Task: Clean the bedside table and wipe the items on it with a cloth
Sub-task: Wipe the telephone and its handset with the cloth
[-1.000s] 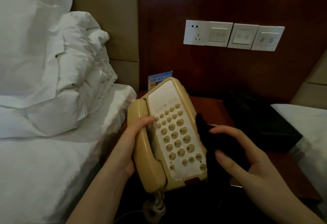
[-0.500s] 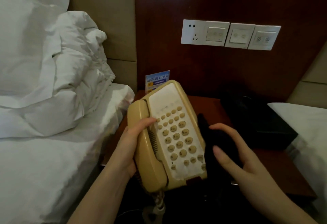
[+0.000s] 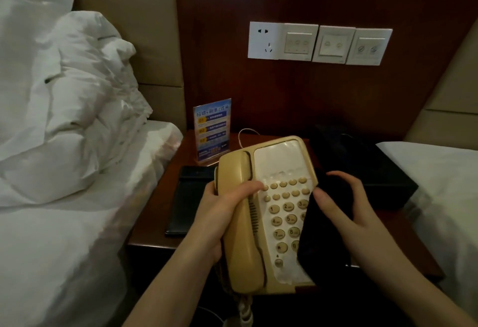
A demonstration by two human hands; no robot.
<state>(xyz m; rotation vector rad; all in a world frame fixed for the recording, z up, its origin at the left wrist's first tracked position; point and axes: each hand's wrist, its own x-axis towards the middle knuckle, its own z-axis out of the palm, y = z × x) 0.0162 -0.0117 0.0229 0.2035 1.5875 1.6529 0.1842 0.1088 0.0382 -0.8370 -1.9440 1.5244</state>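
Telephone [image 3: 269, 213], cream-coloured, lifted above bedside table [image 3: 155, 233], handset on cradle. Left hand [image 3: 219, 213] wrapped round handset side, thumb across onto keypad. Right hand [image 3: 349, 213] curled round dark cloth [image 3: 326, 231], pressing it against telephone's right edge over the buttons. Black folder [image 3: 188, 202] flat on table beside bed [image 3: 64, 223]; blue sign card [image 3: 212, 130] upright behind; black box [image 3: 362, 166] at right.

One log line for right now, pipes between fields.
left hand grips telephone | right hand presses black cloth on keypad | telephone lifted above bedside table
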